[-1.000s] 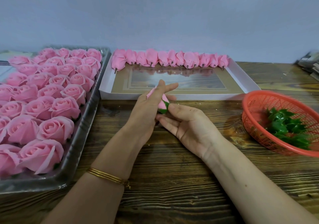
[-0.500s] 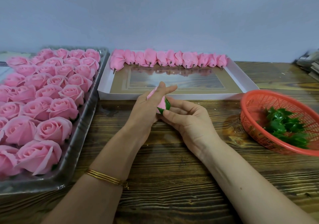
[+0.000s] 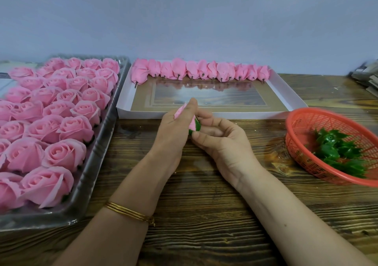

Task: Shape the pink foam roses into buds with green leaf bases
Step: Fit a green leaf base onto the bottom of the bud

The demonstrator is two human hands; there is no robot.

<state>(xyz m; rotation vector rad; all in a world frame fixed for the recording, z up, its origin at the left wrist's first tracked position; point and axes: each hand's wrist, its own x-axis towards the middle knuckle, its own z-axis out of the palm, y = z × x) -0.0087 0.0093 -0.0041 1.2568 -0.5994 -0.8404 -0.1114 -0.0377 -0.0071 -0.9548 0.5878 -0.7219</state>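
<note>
My left hand (image 3: 173,131) is wrapped around a pink foam rose bud (image 3: 191,123), its fingers covering most of the petals. My right hand (image 3: 219,140) grips the green leaf base (image 3: 197,125) at the bud's lower end, fingers curled around it. Both hands hover above the wooden table in front of the white box (image 3: 204,115). A row of finished pink buds (image 3: 200,72) lies along the box's far wall. Open pink roses (image 3: 61,110) fill the clear tray (image 3: 90,186) on the left.
A red plastic basket (image 3: 302,126) with several green leaf bases (image 3: 337,151) sits at the right. The wooden table (image 3: 204,214) runs to a pale wall behind. Stacked items (image 3: 366,75) lie at the far right edge.
My right hand has curled from a flat open palm under the bud to fingers closed on its green base. My left hand's fingers have folded tighter over the petals.
</note>
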